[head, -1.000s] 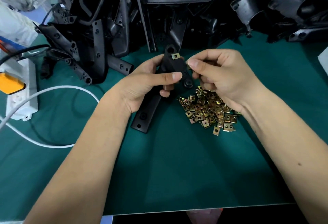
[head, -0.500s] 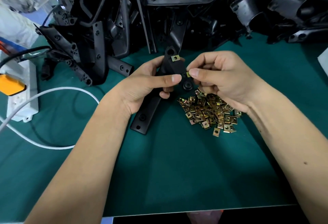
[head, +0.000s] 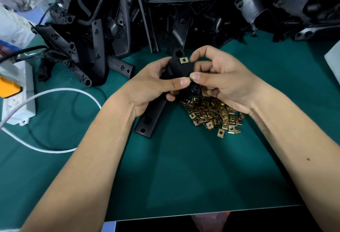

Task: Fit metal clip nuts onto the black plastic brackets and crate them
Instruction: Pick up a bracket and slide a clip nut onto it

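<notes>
— What's nearest to us on that green mat?

— The loose heap of clip nuts, brass-coloured, lying near the middle, just right of the bracket's lower end.

— And the bracket itself?

— The black plastic bracket runs from the mat up and away, tilted. Its near end rests on the mat; its far end is lifted. The left hand has fingers curled round its middle, thumb laid across the front.

— The right hand?

— The right hand sits just beside the bracket, over the far edge of the heap. Thumb and forefinger pinch a small clip nut against the bracket's right edge, thumb tips nearly touching.

— Any nut on already?

— One fitted clip nut shows near the far end, below a round hole.

— Beyond that?

— A big pile of black plastic parts along the far side. At far left, a white power strip with a white cable looping over the mat.
</notes>
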`<state>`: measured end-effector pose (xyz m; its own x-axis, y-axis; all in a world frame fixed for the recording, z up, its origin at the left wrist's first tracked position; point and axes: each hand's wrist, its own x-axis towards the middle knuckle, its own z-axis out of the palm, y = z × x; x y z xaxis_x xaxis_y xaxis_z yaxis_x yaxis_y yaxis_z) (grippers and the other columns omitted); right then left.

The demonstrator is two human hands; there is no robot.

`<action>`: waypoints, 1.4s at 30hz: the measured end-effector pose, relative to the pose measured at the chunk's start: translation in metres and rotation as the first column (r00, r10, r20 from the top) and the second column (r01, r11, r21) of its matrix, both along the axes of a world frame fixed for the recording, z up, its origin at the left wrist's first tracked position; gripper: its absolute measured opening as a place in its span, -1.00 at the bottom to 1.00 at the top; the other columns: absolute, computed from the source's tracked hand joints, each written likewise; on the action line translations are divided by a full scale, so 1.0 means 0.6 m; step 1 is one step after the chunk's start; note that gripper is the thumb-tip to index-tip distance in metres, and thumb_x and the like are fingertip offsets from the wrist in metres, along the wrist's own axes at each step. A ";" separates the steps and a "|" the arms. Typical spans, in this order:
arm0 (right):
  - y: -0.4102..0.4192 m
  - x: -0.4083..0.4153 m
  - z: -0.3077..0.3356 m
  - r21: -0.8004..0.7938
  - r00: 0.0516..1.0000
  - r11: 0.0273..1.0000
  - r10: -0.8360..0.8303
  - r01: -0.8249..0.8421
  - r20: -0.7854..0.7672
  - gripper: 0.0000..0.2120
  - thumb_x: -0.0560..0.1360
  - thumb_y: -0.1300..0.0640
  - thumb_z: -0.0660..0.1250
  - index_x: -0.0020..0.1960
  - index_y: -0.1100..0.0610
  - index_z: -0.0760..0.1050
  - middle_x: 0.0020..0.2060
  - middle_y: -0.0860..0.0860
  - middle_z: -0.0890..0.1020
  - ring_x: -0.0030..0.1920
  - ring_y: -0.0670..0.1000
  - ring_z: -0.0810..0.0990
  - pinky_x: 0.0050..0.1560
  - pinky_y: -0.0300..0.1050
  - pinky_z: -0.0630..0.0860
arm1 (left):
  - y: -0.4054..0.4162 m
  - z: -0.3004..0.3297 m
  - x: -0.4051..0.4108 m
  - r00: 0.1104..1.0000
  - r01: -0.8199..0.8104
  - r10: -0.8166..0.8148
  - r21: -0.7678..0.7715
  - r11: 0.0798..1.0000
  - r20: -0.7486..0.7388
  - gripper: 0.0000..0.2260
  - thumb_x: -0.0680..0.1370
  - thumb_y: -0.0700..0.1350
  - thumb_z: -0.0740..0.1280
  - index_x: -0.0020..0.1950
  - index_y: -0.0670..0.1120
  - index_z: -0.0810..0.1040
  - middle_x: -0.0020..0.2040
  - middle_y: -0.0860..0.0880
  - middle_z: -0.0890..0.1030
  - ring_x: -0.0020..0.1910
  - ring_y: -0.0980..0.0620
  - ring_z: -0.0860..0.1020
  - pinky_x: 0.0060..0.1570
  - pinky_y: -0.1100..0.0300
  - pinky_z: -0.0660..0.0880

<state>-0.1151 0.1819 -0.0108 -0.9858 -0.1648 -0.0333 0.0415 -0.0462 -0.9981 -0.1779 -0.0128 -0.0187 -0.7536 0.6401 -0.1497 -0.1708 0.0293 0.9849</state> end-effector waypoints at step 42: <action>0.024 -0.002 0.016 0.117 0.994 0.991 0.060 -0.071 0.092 -0.81 0.51 0.17 0.41 -0.24 0.21 0.51 -0.49 -0.05 0.31 -0.48 -0.12 0.14 -0.53 -0.32 0.12 | 0.009 0.010 0.014 0.963 0.271 -0.267 -0.151 0.951 0.046 -0.58 0.46 -0.17 0.50 0.28 -0.13 0.48 -0.26 0.06 0.47 -0.35 0.13 0.34 -0.43 0.31 0.33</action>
<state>-0.1162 0.1966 -0.0013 -0.9653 -0.2183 -0.1431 0.1287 0.0791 -0.9885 -0.1694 -0.0073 -0.0129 -0.5514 0.7862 -0.2791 -0.1592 0.2292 0.9603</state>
